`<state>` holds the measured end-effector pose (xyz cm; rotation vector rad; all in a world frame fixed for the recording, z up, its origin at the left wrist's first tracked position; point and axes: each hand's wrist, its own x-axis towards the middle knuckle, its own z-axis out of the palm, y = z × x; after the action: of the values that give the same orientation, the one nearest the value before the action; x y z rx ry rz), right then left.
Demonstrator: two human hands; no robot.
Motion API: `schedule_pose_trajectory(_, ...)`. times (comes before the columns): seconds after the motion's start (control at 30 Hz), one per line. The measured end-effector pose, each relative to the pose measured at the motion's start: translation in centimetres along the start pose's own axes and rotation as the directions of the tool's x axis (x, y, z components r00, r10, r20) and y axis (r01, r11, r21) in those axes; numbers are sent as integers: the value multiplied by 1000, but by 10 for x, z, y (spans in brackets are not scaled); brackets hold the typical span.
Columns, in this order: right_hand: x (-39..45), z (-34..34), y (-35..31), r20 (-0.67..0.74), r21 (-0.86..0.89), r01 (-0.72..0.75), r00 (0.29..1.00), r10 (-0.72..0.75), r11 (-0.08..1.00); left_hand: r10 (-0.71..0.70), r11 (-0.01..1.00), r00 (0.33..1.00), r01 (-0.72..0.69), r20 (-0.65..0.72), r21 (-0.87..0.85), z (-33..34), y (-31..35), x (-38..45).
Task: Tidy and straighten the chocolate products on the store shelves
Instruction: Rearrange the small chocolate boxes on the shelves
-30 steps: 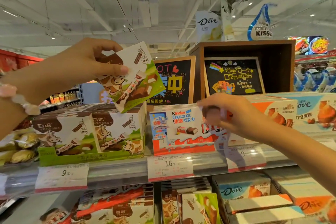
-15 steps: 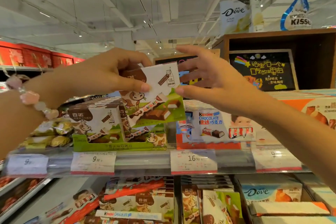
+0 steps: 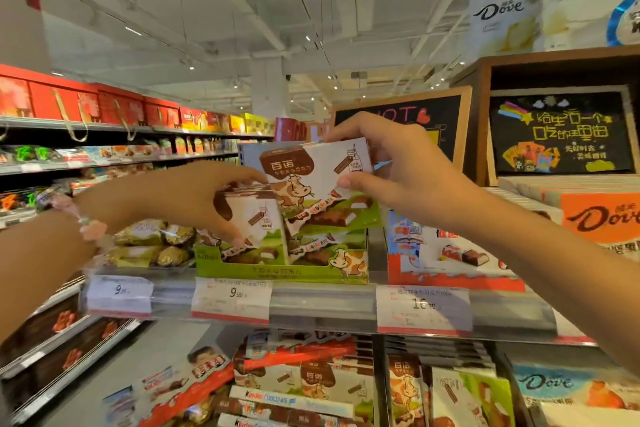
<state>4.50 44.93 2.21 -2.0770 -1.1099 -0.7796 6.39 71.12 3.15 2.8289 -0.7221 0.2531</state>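
Note:
My right hand pinches the right end of a white-and-green cow-print chocolate pack, held upright above the green display tray on the upper shelf. My left hand grips the stack of cow-print packs standing in the tray's left half, thumb on its front, fingers over its top. More of the same packs fill the tray's right half. The held pack hides part of that row.
Kinder chocolate boxes stand right of the tray, orange Dove boxes further right, gold-wrapped chocolates to the left. Price tags line the shelf edge. The lower shelf holds mixed Kinder, cow-print and Dove packs. Chalkboard signs stand behind.
The cow-print pack passed from my left hand to my right hand. My left hand dropped onto the stack in the tray. The view shifted left.

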Motion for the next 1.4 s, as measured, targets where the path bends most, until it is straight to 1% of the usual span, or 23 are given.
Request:
schedule_pose_trajectory(0.13, 4, 7, 2, 16, -49, -19, 1000, 19, 999, 24, 998, 1000, -25, -20, -53, 0, -17, 1)
schedule_pose_trajectory(0.2, 5, 12, 5, 29, -85, -25, 999, 27, 996, 42, 999, 999, -42, -3, -29, 1, -22, 4)
schedule_pose_trajectory(0.3, 2, 17, 11, 16, -181, -57, 998, 61, 982, 22, 999, 999, -23, 25, 38, 7, -24, 5)
schedule_pose_trajectory(0.43, -3, 24, 19, 34, -365, -63, 996, 81, 929, 16, 994, 998, -9, -58, 111, 12, -43, 6)
schedule_pose_trajectory(0.47, -4, 25, 20, 36, -390, -67, 995, 88, 919, 17, 993, 997, -9, -74, 115, 14, -49, 8)
schedule_pose_trajectory(0.57, -6, 29, 20, 56, -391, -95, 990, 127, 915, 71, 994, 991, -61, -113, 90, 18, -54, 11)
schedule_pose_trajectory(0.67, -7, 29, 18, 83, -401, -108, 985, 153, 910, 115, 990, 980, -100, -163, 100, 19, -56, 11)
schedule_pose_trajectory(0.73, -6, 29, 18, 104, -437, -99, 982, 160, 894, 149, 983, 972, -125, -181, 138, 18, -53, 9)
schedule_pose_trajectory(0.83, -4, 30, 21, 109, -480, -78, 983, 147, 874, 187, 980, 959, -166, -215, 110, 22, -46, 6)
schedule_pose_trajectory(0.9, -5, 29, 22, 112, -481, -72, 983, 143, 874, 220, 965, 952, -180, -212, 191, 25, -43, 7)
schedule_pose_trajectory(0.93, -5, 29, 21, 115, -474, -70, 983, 141, 878, 228, 960, 950, -184, -212, 210, 26, -42, 8)
schedule_pose_trajectory(1.07, -6, 28, 17, 126, -439, -109, 976, 181, 892, 223, 965, 953, -186, -207, 184, 25, -44, 10)
schedule_pose_trajectory(1.17, -8, 30, 17, 128, -447, -126, 971, 203, 886, 199, 974, 949, -166, -242, 152, 26, -42, 9)
schedule_pose_trajectory(1.23, -9, 32, 16, 113, -466, -125, 973, 200, 876, 181, 983, 931, -157, -316, 100, 28, -39, 5)
schedule_pose_trajectory(1.33, -13, 37, 12, 45, -512, -83, 991, 123, 855, 211, 977, 858, -166, -469, 136, 35, -29, -8)
schedule_pose_trajectory(1.4, -22, 41, 5, -30, -498, -65, 998, 58, 865, 225, 974, 814, -177, -535, 141, 40, -20, -20)
